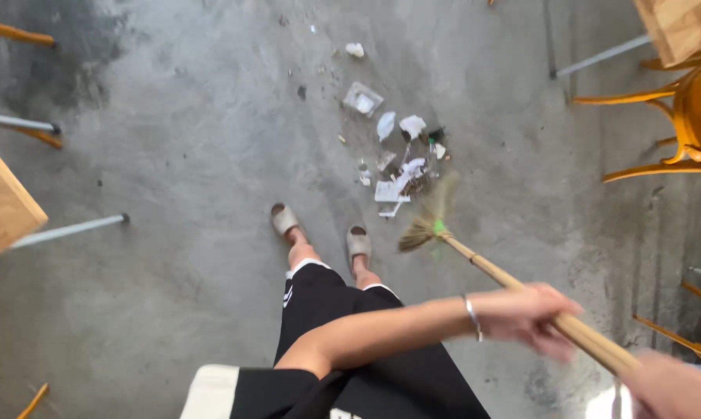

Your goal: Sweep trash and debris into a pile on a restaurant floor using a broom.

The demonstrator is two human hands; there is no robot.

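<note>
Left hand (525, 314) fingers clenched round broom (513, 283); right hand (669, 388) grasps upper handle; bristles beside litter pile (401, 155).

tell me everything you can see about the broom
The broom has a long, pale wooden-looking handle running diagonally from lower right up to a small fan of straw-coloured bristles, bound at the neck with a green tie. The head is blurred, at the edge of a pile of paper scraps on the grey concrete floor; whether it touches the floor cannot be told. The left hand grips the handle midway, fingers wrapped round it, and the right hand holds the upper end at the frame's corner.
</note>
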